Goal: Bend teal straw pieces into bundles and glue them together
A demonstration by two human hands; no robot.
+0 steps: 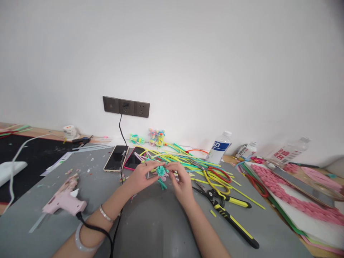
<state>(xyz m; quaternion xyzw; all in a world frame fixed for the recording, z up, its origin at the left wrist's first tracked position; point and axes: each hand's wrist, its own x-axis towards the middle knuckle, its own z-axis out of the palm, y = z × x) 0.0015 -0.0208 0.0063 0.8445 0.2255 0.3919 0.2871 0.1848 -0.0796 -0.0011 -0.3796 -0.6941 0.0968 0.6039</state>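
My left hand [142,176] and my right hand [181,182] meet above the grey mat, fingers closed around a small teal pipe-cleaner piece [161,171]. A curled, round teal part faces me between the fingertips. Teal ends [162,184] hang below it. The fingers hide much of the piece, so its full shape does not show. Just behind the hands lies a spread of yellow, green and teal pipe cleaners [177,156]. Finished little pipe-cleaner figures [156,137] stand by the wall.
A pink glue gun [64,202] lies left, its black cord crossing my left forearm. Two phones [116,158] rest behind. Right of my hands are black-yellow pliers [228,215], yellow-handled scissors [211,182] and a bottle [219,147]. Pink braided pieces [290,191] lie on sheets farther right.
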